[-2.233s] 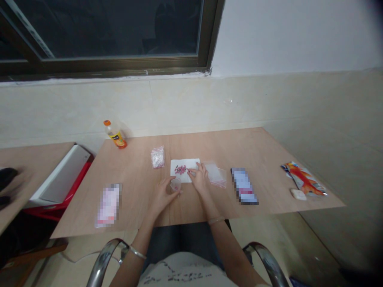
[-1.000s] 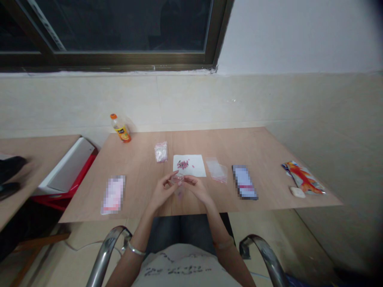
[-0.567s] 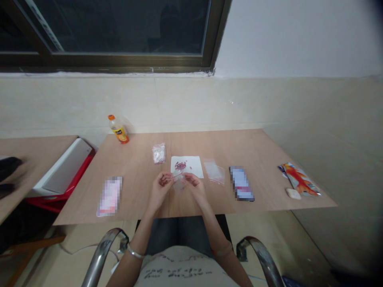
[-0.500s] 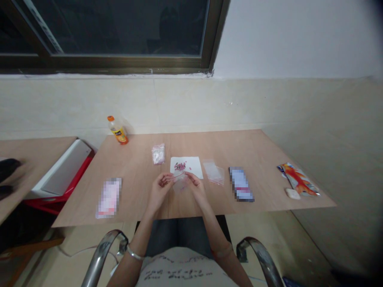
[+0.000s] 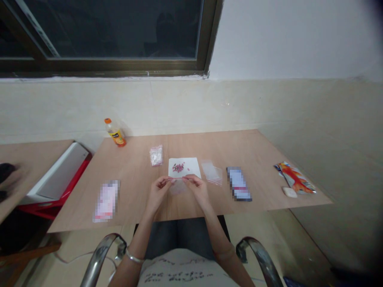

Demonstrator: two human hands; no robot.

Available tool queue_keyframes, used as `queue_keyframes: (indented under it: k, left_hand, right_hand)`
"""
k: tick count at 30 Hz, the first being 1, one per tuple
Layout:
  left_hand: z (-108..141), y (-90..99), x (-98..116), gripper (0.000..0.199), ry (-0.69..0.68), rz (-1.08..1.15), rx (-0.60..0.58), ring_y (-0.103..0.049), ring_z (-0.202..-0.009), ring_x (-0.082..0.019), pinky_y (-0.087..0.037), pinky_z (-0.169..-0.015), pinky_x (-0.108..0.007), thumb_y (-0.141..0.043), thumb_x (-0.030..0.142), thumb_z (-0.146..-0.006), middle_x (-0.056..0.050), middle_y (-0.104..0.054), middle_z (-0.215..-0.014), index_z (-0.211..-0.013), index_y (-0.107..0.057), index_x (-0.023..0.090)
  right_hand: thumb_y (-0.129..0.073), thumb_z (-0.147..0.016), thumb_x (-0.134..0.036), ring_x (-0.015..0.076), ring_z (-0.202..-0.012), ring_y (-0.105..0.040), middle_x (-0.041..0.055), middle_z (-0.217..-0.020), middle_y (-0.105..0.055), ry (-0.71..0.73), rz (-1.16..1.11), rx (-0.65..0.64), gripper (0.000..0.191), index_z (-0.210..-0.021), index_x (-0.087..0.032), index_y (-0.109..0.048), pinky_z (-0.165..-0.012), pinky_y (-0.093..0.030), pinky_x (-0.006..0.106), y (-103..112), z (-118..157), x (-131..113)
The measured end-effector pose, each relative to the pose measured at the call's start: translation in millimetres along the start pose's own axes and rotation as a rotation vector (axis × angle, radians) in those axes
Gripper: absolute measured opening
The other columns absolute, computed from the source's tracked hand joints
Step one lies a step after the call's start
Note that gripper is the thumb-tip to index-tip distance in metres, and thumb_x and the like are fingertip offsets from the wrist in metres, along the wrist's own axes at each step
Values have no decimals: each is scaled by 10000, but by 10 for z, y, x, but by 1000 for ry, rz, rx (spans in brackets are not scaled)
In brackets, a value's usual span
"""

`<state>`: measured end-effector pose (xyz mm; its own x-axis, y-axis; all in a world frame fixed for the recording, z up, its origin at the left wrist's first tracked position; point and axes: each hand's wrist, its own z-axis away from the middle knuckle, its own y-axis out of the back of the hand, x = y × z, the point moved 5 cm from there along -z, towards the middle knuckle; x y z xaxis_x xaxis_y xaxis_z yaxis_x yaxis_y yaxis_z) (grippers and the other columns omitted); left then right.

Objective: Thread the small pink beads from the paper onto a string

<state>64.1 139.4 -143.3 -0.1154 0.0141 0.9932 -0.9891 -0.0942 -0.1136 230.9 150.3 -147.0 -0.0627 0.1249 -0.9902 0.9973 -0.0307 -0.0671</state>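
My left hand [image 5: 158,190] and my right hand [image 5: 196,187] pinch the top edge of a small clear plastic bag [image 5: 178,187] between them, just in front of a white paper sheet [image 5: 191,164]. A cluster of small pink beads [image 5: 178,168] lies on that sheet, a little beyond my fingertips. The bag looks flat, and I cannot tell whether anything is inside it.
A wooden table [image 5: 140,159] holds a clear bag [image 5: 212,173], a bag of pale contents [image 5: 156,155], blurred packets [image 5: 106,201] [image 5: 238,183], a juice bottle [image 5: 115,132], a colourful wrapper [image 5: 295,178] and a white bar [image 5: 289,192]. Wall behind.
My right hand has left the paper and joined my left at the small clear bag. Both hands now pinch its top edge. The view has tilted slightly.
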Motion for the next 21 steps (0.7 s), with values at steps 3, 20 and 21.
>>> queue_keyframes:
  k: [3,20,21]
  left_hand:
    - [-6,19,27,233,-8,-49,-12,-655,-720,-170,-507,-711,-280,-734,361,-659,-43,-735,-760,-749,-699,149]
    - [45,-12,158,236,-67,-109,-94,-637,-731,-157,-493,-664,-239,-687,382,-728,-33,-711,-781,-800,-668,157]
    - [50,-26,159,234,-56,-109,-105,-638,-727,-156,-492,-657,-237,-692,378,-726,-34,-712,-782,-802,-671,158]
  right_hand:
    - [-693,-713,-388,195,-789,-616,25,-771,-679,30,82,-21,174,-723,-215,-694,-737,-460,312,46,-17,-53]
    - [-627,-777,-377,176,-735,-591,12,-741,-664,80,97,-112,174,-743,-209,-659,-692,-441,282,-91,43,-203]
    - [-625,-780,-371,172,-726,-586,10,-733,-659,94,101,-113,170,-739,-209,-657,-684,-436,279,-110,53,-210]
